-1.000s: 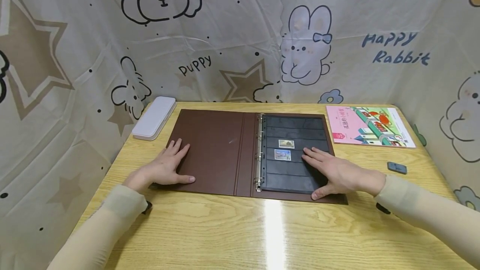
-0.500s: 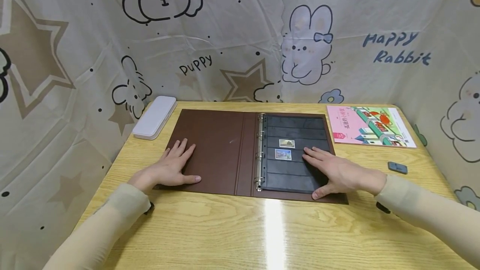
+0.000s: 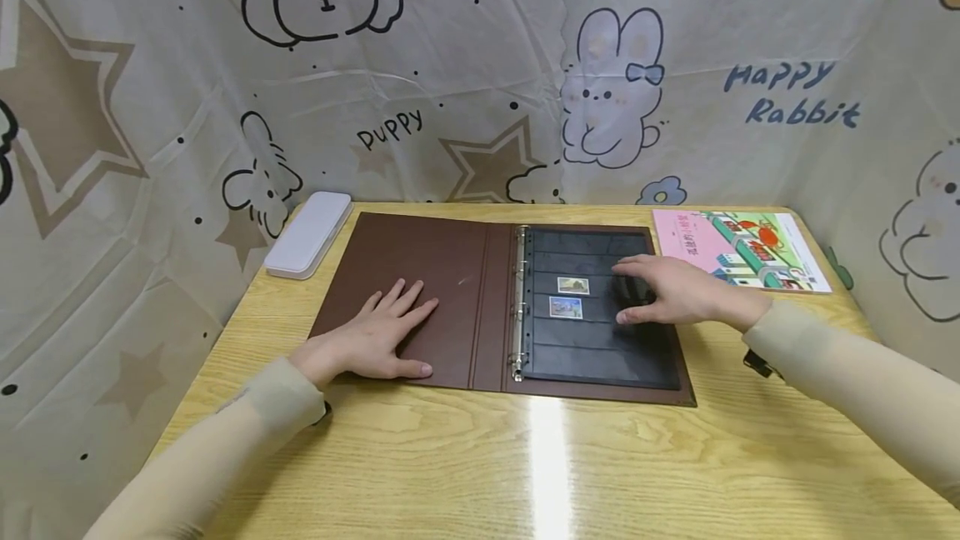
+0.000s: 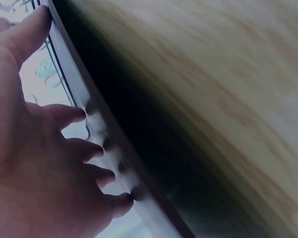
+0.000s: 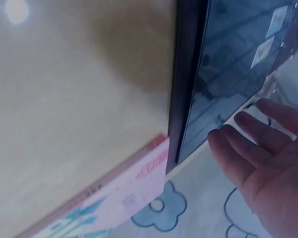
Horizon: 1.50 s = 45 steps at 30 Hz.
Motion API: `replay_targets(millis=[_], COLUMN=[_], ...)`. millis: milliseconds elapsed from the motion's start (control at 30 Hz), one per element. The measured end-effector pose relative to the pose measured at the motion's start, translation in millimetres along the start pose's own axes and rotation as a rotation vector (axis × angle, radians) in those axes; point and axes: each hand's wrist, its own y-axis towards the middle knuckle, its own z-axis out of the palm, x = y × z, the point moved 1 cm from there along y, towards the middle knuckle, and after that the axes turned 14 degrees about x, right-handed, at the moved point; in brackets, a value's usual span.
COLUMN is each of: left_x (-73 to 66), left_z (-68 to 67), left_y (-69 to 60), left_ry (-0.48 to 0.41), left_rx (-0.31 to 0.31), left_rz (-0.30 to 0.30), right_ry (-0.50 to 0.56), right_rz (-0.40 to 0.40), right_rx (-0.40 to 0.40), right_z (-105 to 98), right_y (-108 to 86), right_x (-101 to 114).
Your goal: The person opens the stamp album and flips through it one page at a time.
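Observation:
A brown ring binder lies spread on the wooden table in the head view. Its metal rings hold a black stamp page with strip pockets. Two small stamps show there, an upper stamp and a lower stamp. My left hand rests on the bare left cover, fingers spread; the left wrist view shows its fingertips on the cover. Over the right part of the page is my right hand, holding nothing, fingers extended and slightly bent. In the right wrist view its fingers look clear of the page.
A white case lies at the table's back left. At the back right is a pink illustrated booklet, partly behind my right hand. Printed cloth hangs behind the table. The small dark object seen earlier is hidden by my right arm.
My left hand has slid right across the cover. The right hand has lifted from the binder's lower right edge and moved farther back over the page. The stamps have stayed in place.

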Motion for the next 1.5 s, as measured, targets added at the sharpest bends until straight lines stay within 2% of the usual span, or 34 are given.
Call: replay_targets(millis=[233,400,667,967,1267,1500], left_x=[-11.0,-15.8,-18.8,-19.2,-17.9,-18.6], left_z=[-0.3,-0.7,-1.5,0.4,2.2,1.4], left_y=[9.1,16.8,21.6,23.7,25.0,24.4], left_ry=[0.040,0.047,0.061,0.036,0.025,0.021], left_rx=[0.034,0.038,0.054,0.064,0.062,0.070], left_rz=[0.054,0.085,0.083,0.072,0.066,0.064], right_ry=[-0.006,0.007,0.018,0.058,0.028,0.012], right_rz=[0.056,0.097,0.179,0.234,0.205,0.215], right_rx=[-0.016,-0.002,0.045,0.072,0.042,0.031], right_z=[-23,-30,-36,-44,-43,-41], right_y=[24.2,41.4,63.1,71.1,76.3,76.8], right_x=[-22,-36,-49,-56,-63,-62])
